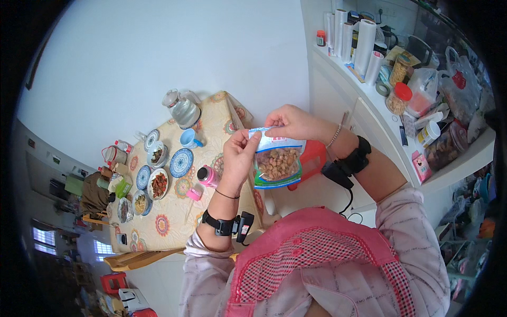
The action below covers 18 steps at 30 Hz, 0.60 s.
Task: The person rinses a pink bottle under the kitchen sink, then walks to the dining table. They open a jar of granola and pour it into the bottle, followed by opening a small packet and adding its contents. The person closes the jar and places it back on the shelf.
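A clear-windowed plastic pouch (pixel 278 164) of small dried buds, perhaps rosebuds, hangs upright between my two hands. My left hand (pixel 241 154) pinches its top left corner between thumb and fingers. Along the top edge, my right hand (pixel 291 122) grips the pouch with its fingertips. Whether the top seal is parted cannot be made out. Below and left of the pouch, a pink bottle (pixel 208 176) with a black top stands on the table, beside a pink cup-like cap (pixel 194 193).
On the flower-patterned tablecloth (pixel 162 239) stand a glass water jug (pixel 181 109), a blue mug (pixel 190 138) and several dishes of food (pixel 159 184). A red plastic stool (pixel 313 162) is behind the pouch. Rolls of plastic bags (pixel 363 47) and jars (pixel 399 98) crowd the right-hand counter.
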{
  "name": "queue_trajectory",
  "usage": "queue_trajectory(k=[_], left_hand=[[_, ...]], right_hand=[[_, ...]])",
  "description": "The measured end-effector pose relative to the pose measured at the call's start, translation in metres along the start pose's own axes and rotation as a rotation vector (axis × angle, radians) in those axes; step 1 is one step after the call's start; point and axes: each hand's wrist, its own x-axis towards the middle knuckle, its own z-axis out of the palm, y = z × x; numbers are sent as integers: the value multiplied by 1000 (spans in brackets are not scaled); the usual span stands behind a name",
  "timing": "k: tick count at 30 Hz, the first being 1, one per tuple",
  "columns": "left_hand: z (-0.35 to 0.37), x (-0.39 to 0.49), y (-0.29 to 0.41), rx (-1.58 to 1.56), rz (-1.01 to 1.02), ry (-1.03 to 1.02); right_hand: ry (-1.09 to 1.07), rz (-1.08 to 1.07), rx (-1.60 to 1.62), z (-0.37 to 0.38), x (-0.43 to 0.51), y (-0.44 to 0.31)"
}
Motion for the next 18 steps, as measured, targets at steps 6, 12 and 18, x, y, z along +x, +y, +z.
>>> queue_trajectory(k=[6,12,18], left_hand=[[-3,-5,2,-77,-17,-12],[-7,-7,8,-24,-31,-29],[-11,-8,9,205,-12,-126]], right_hand=[[33,-86,-263,3,-3,-8],[-39,-4,-46,-1,-3,-8],[39,-82,-94,12,-9,4]])
